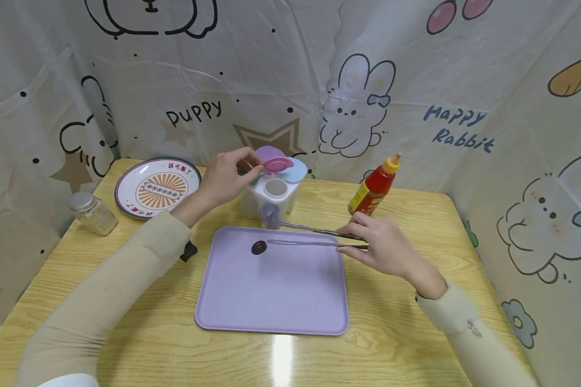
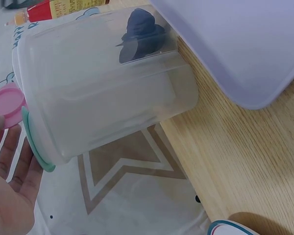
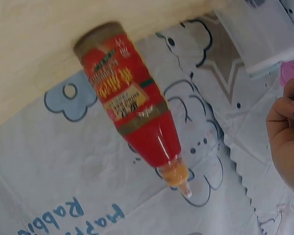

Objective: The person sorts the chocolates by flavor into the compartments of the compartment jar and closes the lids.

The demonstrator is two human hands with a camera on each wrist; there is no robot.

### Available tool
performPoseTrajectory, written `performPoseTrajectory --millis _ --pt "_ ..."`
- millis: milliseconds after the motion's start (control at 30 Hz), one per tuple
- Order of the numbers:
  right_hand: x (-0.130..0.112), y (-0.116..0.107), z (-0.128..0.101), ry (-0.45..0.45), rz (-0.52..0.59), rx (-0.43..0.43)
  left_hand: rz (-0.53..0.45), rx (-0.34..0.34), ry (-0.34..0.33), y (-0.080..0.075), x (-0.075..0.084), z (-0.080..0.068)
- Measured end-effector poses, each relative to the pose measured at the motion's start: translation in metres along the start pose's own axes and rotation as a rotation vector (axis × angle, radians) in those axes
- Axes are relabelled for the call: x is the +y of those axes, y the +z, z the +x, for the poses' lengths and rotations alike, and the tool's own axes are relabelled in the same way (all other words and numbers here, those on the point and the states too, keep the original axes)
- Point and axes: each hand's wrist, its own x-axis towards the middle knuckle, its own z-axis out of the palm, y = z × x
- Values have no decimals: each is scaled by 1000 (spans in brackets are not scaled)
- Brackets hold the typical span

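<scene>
My left hand (image 1: 229, 180) pinches the raised pink lid (image 1: 277, 164) of a clear multi-compartment container (image 1: 252, 204) between thumb and finger. Under that lid a round opening (image 1: 276, 187) shows. Dark pieces (image 2: 143, 32) lie low inside the container, seen through its wall in the left wrist view. My right hand (image 1: 384, 244) holds metal tongs (image 1: 310, 243), their two arms spread apart over the back of the lilac tray (image 1: 271, 290). A small dark oval piece (image 1: 259, 247) lies on the tray, close to one tong tip and apart from it.
A red sauce bottle (image 1: 375, 185) with a yellow cap stands at the back right. On the left are a printed plate (image 1: 162, 188) and a glass jar (image 1: 94, 215) with a metal cap. Another container lid is light blue (image 1: 294, 170).
</scene>
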Motion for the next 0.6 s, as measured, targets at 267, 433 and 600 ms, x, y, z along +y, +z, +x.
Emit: performPoseTrajectory --millis 267,433,600 --pt "0 27 5 30 10 -131 6 1 -11 -1 1 0" --pt "2 38 12 41 25 -171 1 1 -12 -2 2 -1" --pt "6 47 18 53 24 -191 3 0 -8 -1 1 -1"
